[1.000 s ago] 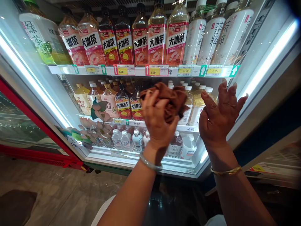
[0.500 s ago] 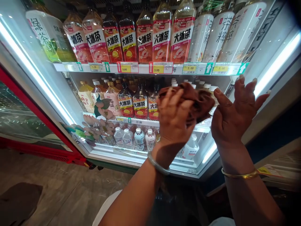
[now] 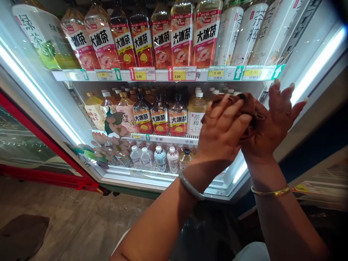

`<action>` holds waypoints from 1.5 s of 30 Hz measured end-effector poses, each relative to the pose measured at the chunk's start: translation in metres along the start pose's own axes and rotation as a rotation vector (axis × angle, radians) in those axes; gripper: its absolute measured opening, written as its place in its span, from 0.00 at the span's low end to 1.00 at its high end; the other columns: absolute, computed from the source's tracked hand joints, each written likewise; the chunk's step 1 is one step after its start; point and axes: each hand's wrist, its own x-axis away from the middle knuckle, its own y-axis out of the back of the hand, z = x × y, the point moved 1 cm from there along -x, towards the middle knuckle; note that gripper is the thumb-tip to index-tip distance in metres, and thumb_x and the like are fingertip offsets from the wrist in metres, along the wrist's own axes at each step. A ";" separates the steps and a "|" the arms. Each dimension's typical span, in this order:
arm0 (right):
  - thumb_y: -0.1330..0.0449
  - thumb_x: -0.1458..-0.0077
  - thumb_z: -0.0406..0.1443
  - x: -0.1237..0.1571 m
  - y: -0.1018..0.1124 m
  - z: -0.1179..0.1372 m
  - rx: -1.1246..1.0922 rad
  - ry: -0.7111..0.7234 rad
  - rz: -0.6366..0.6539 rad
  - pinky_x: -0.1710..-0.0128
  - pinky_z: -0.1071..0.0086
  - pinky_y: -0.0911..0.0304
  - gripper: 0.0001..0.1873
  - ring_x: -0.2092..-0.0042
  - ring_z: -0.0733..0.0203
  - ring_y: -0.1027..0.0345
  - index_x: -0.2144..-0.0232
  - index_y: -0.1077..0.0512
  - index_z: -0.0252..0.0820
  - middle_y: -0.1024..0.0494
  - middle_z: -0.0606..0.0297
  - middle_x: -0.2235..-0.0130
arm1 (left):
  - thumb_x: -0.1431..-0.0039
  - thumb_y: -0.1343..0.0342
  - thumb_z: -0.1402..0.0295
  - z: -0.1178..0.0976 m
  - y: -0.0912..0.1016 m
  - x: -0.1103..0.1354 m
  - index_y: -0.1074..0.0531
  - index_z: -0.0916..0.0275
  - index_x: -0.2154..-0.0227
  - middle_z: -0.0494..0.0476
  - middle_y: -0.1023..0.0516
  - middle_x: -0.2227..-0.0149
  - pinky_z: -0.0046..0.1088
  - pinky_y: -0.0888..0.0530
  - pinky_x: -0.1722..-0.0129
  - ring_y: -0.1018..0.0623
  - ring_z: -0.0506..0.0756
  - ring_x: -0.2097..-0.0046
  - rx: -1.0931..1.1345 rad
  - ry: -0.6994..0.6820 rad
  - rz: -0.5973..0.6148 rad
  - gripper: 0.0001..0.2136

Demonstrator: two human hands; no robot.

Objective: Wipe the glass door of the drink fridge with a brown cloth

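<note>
My left hand (image 3: 221, 132) presses a crumpled brown cloth (image 3: 251, 108) against the glass door of a drinks cooler (image 3: 54, 108), at the door's right side. Its fingers lie over the cloth and hold it. My right hand (image 3: 274, 119) is raised beside it with fingers spread, its palm touching the cloth's right edge. A grey bangle sits on the left wrist and a gold one on the right. Behind the glass stand rows of tea bottles (image 3: 160, 116).
The cooler's upper shelf (image 3: 163, 74) carries price tags and tall bottles. Small water bottles (image 3: 148, 157) stand on the lowest shelf. A red-framed cooler (image 3: 40, 145) stands at the left. A lit strip (image 3: 315, 61) runs down the right frame. The floor (image 3: 67, 224) is grey tile.
My left hand has slid the brown cloth to the right across the glass until it met my right hand. The right hand has stayed near the door's right edge.
</note>
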 end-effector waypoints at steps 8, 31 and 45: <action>0.50 0.33 0.39 0.001 0.004 0.004 0.032 0.031 0.047 0.27 0.37 0.65 0.27 0.25 0.48 0.53 0.34 0.34 0.61 0.42 0.72 0.27 | 0.36 0.41 0.65 0.029 0.031 -0.009 0.31 0.51 0.44 0.57 0.33 0.32 0.56 0.46 0.26 0.41 0.64 0.26 0.005 0.088 -0.129 0.18; 0.47 0.32 0.37 0.002 0.002 0.006 0.025 0.000 0.010 0.26 0.41 0.62 0.24 0.25 0.50 0.50 0.36 0.33 0.60 0.38 0.68 0.28 | 0.37 0.41 0.66 0.010 0.003 0.014 0.30 0.57 0.46 0.63 0.28 0.37 0.53 0.38 0.29 0.37 0.65 0.29 0.005 -0.054 -0.153 0.17; 0.51 0.37 0.35 0.004 0.003 0.006 0.015 0.026 0.026 0.26 0.39 0.64 0.29 0.25 0.48 0.53 0.35 0.32 0.57 0.41 0.70 0.27 | 0.40 0.39 0.69 0.032 0.030 0.013 0.31 0.56 0.46 0.63 0.30 0.36 0.54 0.39 0.29 0.38 0.65 0.28 -0.059 0.057 -0.218 0.20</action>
